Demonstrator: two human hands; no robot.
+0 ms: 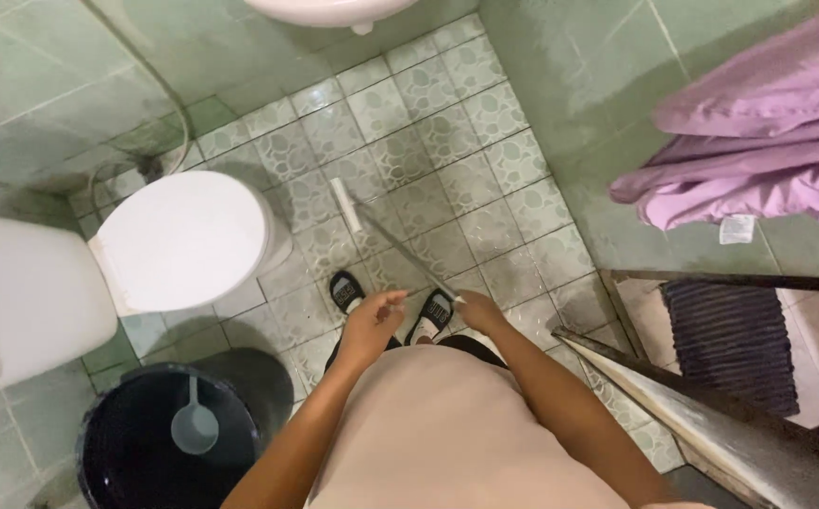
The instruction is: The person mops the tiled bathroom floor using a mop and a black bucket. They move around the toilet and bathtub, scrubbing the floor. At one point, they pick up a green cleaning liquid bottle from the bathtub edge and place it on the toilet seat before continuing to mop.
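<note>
Toilet (183, 240) left of perhaps-gripped stick (386, 236)

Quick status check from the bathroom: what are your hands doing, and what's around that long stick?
Right hand grips long-handled floor tool. Left hand beside the handle, fingers loose, hold unclear. Tool head on wet tile floor, between toilet and wall. Bucket lower left.

Both bare arms reach forward and down from the body, elbows bent, forearms angling inward. The left hand (372, 316) hangs loosely cupped, fingers curled and partly spread, thumb pointing toward the other hand, closed on nothing. The right hand (478, 308) is closed into a fist, knuckles up, wrist straight. The two hands sit near each other, not touching.
</note>
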